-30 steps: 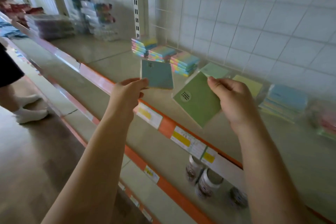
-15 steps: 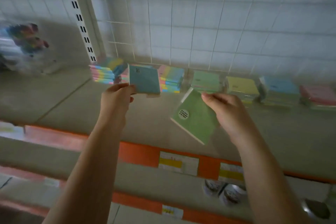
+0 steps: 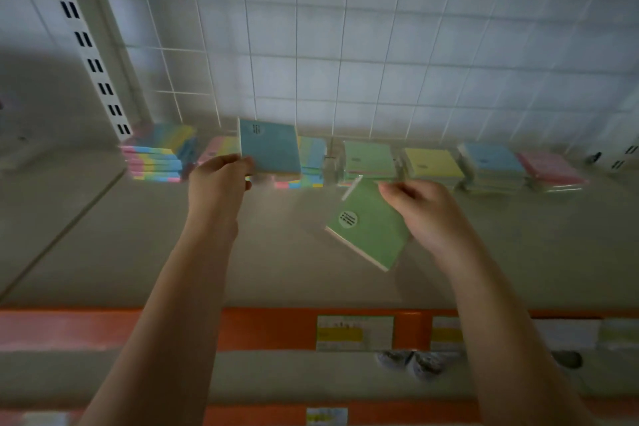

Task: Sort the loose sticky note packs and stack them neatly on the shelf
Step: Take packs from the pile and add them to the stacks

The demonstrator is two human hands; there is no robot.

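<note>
My left hand pinches a blue sticky note pack by its lower left corner, holding it up in front of the multicolour stacks. My right hand grips a green pack with a round label, tilted above the shelf. Along the back wall sit rainbow stacks, then a green stack, a yellow stack, a blue stack and a pink stack.
A white wire grid backs the shelf, with a slotted upright at the left. An orange front rail carries price labels. Small jars stand on the lower shelf.
The view has swung to face the shelf squarely. Both hands have moved forward toward the back row, each still holding its pack.
</note>
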